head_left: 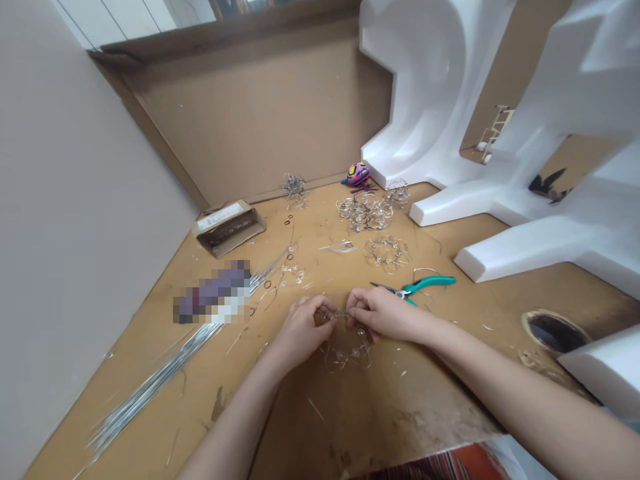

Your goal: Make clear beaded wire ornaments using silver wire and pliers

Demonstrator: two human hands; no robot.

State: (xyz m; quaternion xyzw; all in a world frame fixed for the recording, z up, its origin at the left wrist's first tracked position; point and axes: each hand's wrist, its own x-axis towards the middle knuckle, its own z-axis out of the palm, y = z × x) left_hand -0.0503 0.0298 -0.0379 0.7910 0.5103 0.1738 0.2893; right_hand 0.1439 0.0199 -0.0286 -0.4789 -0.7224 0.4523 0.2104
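Between my two hands is a ring of thin looped wire with clear beads (345, 359), held just over the table's front part. My left hand (311, 327) pinches the far left side of this wire ring between thumb and fingers. On the far right side, my right hand (369, 312) grips the same ring, fingertips close to the left ones. The exact pinch points are partly hidden by the fingers. Pliers with teal handles (425, 285) lie just beyond my right hand. A finished-looking beaded wire ring (386, 254) rests farther back.
A bundle of straight wires (165, 370) and a blurred purple item (213, 293) lie left. Behind are an open small box (230, 230), a pile of wire rings (365, 212) and a colourful ball-like thing (358, 175). White foam blocks (500, 250) border the right, near a dark hole (557, 331).
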